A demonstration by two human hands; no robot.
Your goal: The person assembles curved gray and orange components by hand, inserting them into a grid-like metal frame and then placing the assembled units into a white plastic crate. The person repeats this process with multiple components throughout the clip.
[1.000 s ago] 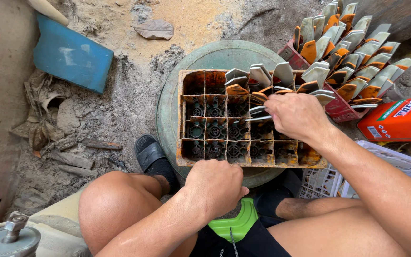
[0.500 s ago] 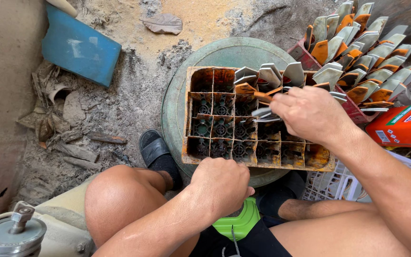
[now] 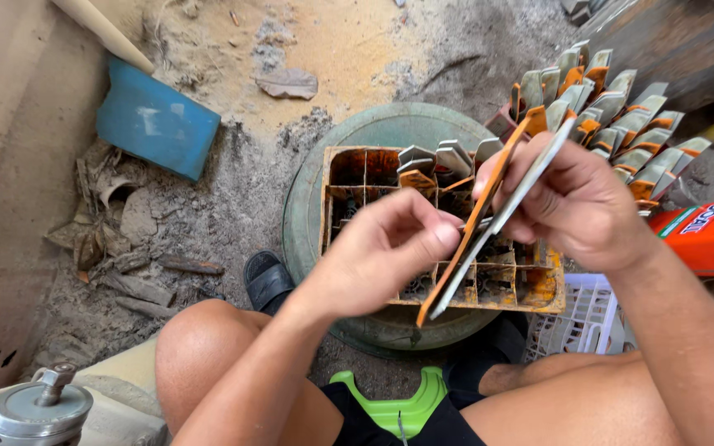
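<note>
My right hand (image 3: pixel 576 202) grips a pair of long flat strips (image 3: pixel 477 235), one orange and one grey, held slanted over an orange divided crate (image 3: pixel 345 169). My left hand (image 3: pixel 382 252) has come up beside the strips, fingertips at their near face, and seems to pinch them. The crate rests on a round green lid (image 3: pixel 307 198) and holds several grey and orange flat pieces in its back cells, with dark parts in other cells. My bare knees and a green stool (image 3: pixel 390 405) show below.
A second batch of grey and orange flat pieces (image 3: pixel 613 103) stands at the right. An orange box (image 3: pixel 708 235) and a white basket (image 3: pixel 584 318) lie to the right. A blue slab (image 3: pixel 154 124), rubble and sandy ground lie at left. A metal fitting (image 3: pixel 35 409) sits at bottom left.
My right hand has pulled two strips up out of the crate and raised them. My left hand left my knee and rose to meet the strips.
</note>
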